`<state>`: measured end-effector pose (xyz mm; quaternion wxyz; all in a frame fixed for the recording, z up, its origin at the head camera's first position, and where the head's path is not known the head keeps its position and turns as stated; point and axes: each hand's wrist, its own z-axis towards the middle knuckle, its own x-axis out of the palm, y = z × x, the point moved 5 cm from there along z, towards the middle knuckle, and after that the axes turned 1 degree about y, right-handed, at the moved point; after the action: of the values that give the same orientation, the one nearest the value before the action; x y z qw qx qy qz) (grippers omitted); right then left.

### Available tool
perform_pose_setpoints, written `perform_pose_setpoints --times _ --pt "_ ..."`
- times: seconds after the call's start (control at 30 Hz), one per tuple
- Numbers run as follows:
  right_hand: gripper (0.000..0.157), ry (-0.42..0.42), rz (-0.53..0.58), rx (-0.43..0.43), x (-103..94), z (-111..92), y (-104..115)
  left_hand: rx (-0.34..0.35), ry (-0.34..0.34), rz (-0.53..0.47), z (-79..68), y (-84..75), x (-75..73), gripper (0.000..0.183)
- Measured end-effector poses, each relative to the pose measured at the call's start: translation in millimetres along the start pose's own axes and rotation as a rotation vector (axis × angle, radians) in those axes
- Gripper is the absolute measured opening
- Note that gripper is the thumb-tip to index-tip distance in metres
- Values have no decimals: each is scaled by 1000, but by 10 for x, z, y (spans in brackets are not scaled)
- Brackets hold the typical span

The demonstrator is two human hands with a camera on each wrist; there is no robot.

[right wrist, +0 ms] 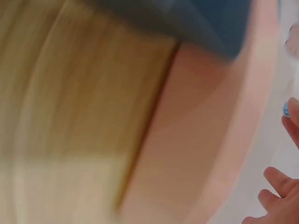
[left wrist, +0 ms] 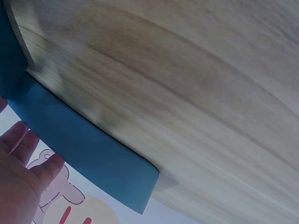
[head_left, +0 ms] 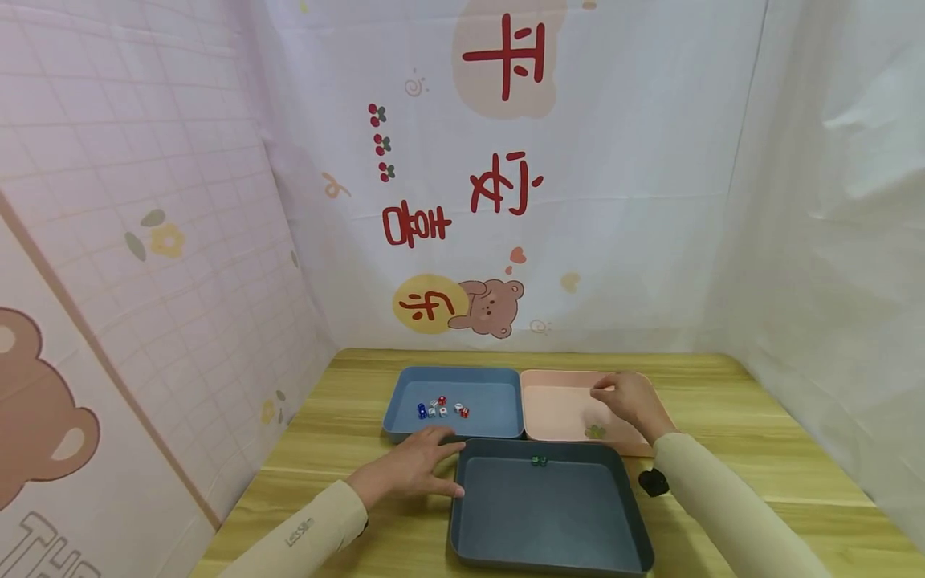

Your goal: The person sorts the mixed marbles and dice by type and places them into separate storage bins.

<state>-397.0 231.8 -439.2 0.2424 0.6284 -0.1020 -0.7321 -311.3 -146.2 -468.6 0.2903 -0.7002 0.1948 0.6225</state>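
Observation:
My right hand (head_left: 634,404) is above the pink tray (head_left: 556,377). Its thumb and finger pinch a small blue die (right wrist: 286,109), seen at the edge of the right wrist view and hidden in the head view. Green dice (head_left: 595,432) lie near the front of the pink tray. My left hand (head_left: 413,466) has its fingers spread, with fingertips right at the left rim of the dark grey-blue tray (head_left: 549,554). A pair of green dice (head_left: 539,461) sits at that tray's far side. Blue, white and red dice (head_left: 442,410) are scattered in the blue tray (head_left: 499,374).
All three trays stand on a wood-grain table (head_left: 759,417), the blue and pink ones side by side behind the dark one. A printed white cloth (head_left: 636,201) hangs behind and at both sides. A black object (head_left: 654,482) shows at my right sleeve.

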Motion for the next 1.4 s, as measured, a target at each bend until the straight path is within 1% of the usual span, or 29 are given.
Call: perform_pose_setpoints --times 0.03,0.07,0.17,0.23,0.33,0.43,0.57,0.73,0.83,1.07,1.2,1.33,1.4 --pt "25 -7 -17 25 1 -20 -93 -3 2 -5 -2 0 5 86" --pt "23 -12 -29 32 3 -42 -171 -2 2 -6 -2 -1 6 86" --pt "21 -2 -33 60 36 -103 -337 1 2 -2 -1 -3 15 86" --pt "21 13 -45 61 68 -132 -400 5 -3 4 -1 -2 19 86" --pt "22 34 -55 57 111 -156 -438 4 -2 12 -2 5 24 87" --pt "25 30 -71 39 125 -158 -436 -2 1 13 -5 14 28 87" --pt "30 -10 -94 1 111 -146 -423 -7 2 12 -11 13 29 86" --pt "29 -74 -97 -39 62 -145 -440 -5 -4 9 -14 7 28 84" --pt "29 -98 -91 -59 43 -161 -465 1 -10 8 -11 9 32 84" --pt "29 -127 -41 -92 22 -180 -451 3 -12 8 -5 22 46 84" --pt "29 -112 20 -110 21 -165 -416 -2 -5 2 3 23 49 83" --pt "27 -92 93 -161 22 -161 -331 -6 -1 7 3 16 35 85" --pt "26 -88 112 -196 22 -174 -269 -5 -2 5 2 11 29 85"
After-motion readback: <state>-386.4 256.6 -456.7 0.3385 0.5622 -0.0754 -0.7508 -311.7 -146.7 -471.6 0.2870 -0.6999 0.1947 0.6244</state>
